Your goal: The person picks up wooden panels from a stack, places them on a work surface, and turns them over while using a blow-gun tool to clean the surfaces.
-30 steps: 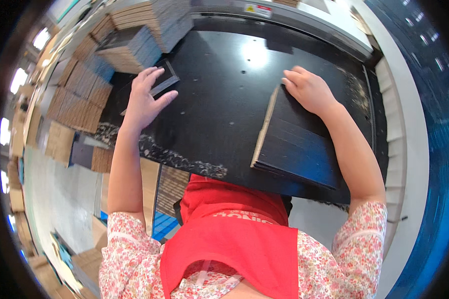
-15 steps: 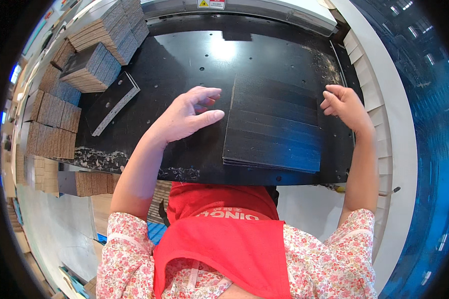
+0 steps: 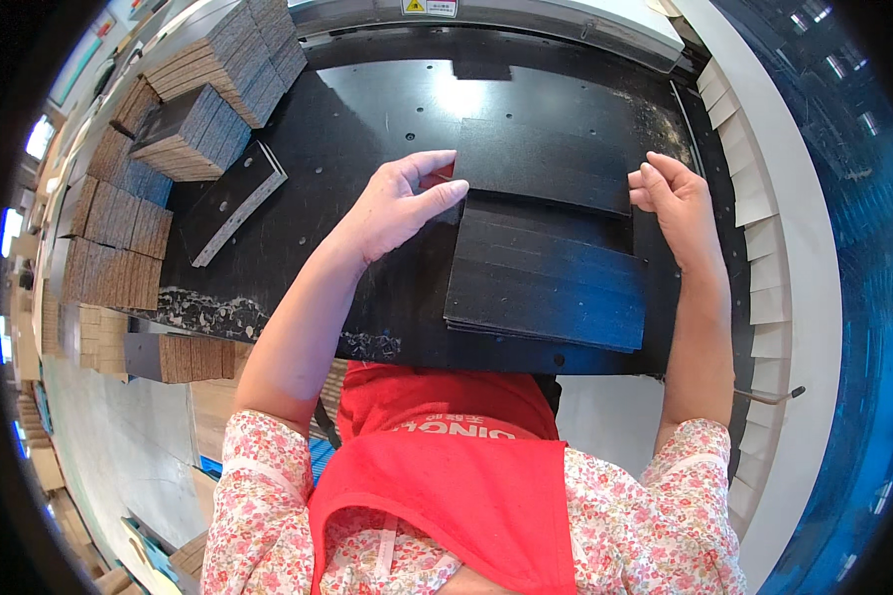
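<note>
Upper panel point(image 3: 546, 164) shifted forward, partly off lower panels point(image 3: 551, 288); left hand point(image 3: 399, 206), right hand point(image 3: 681, 210) grip ends. Likely separating step; next needs even hold.

Workshop or factory floor, board work by the look of it. Cut-board stacks point(image 3: 223, 64) with rough brown edges pile up at upper left. Black tabletop point(image 3: 367, 119) is dotted with holes, scuffed along the near edge; dark flat panels point(image 3: 546, 297) lie at centre right. Grey machine beam point(image 3: 556, 28) along the top carries a warning label point(image 3: 430, 7). Red work apron point(image 3: 446, 486) at bottom, pale hard floor point(image 3: 119, 426) at lower left.
</note>
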Motion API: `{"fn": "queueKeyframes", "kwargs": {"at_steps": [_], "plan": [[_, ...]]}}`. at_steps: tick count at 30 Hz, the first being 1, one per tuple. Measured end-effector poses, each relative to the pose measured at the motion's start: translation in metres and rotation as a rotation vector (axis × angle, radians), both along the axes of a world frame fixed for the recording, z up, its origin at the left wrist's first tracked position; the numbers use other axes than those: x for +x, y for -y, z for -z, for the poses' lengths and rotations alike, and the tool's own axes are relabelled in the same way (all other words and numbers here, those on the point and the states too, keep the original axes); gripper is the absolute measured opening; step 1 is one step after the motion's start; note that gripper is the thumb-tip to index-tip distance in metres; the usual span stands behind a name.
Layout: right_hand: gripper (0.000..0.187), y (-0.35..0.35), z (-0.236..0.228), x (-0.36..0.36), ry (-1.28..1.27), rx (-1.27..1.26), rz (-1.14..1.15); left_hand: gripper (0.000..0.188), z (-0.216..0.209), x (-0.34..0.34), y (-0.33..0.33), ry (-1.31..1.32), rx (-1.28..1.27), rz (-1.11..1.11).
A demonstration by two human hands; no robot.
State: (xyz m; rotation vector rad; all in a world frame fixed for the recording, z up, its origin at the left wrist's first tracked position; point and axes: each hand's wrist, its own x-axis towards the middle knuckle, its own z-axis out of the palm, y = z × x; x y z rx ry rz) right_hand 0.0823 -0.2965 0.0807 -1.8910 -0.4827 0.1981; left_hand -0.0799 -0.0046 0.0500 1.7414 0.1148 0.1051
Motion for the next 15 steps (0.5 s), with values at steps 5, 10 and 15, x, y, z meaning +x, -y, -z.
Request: {"fn": "queueKeyframes", "kwargs": {"at_steps": [5,10,15], "plan": [[0.042,-0.001,0.021,0.019,0.134,-0.086,-0.069,0.038,0.01,0.022,-0.005,0.043,-0.007,-0.066],[0.044,-0.004,0.024,0.026,0.265,-0.225,-0.116,0.046,0.016,0.035,-0.009,0.06,-0.097,-0.058],[0.044,-0.009,0.042,0.034,-0.011,0.178,-0.083,0.06,0.023,0.044,-0.006,0.11,-0.358,-0.044]]}}
